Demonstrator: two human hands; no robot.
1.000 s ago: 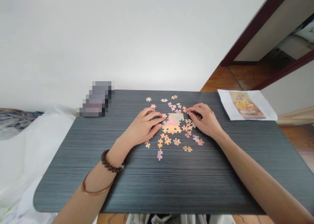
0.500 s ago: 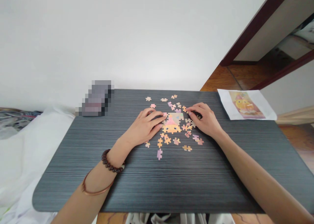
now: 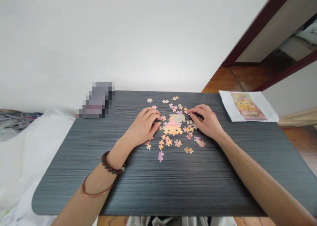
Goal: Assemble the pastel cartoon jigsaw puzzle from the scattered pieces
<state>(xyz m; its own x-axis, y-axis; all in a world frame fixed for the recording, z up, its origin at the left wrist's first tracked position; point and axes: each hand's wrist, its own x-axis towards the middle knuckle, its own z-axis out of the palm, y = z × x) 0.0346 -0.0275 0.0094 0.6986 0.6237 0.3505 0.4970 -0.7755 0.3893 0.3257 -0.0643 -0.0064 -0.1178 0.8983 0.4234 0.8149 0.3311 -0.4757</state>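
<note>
White bedding (image 3: 27,146) lies at the far left, beside the dark grey desk (image 3: 173,186). A blurred object (image 3: 97,99) stands at the desk's rear left corner. The left wrist carries a bead bracelet (image 3: 111,165) and a thin bangle (image 3: 95,193). The left hand (image 3: 143,127) rests palm down on the desk, fingers loosely curled and together, fingertips just beside the left edge of the joined puzzle section (image 3: 174,125); whether it grips a piece cannot be told. That section lies at mid-desk between both hands. Loose puzzle pieces (image 3: 170,141) are scattered around it, one purple piece (image 3: 160,156) nearest the viewer. The right hand (image 3: 206,120) rests on the desk just right of the section, fingers bent, thumb and forefinger pinched on a small piece (image 3: 186,110). A printed reference picture (image 3: 247,105) lies at the rear right corner.
</note>
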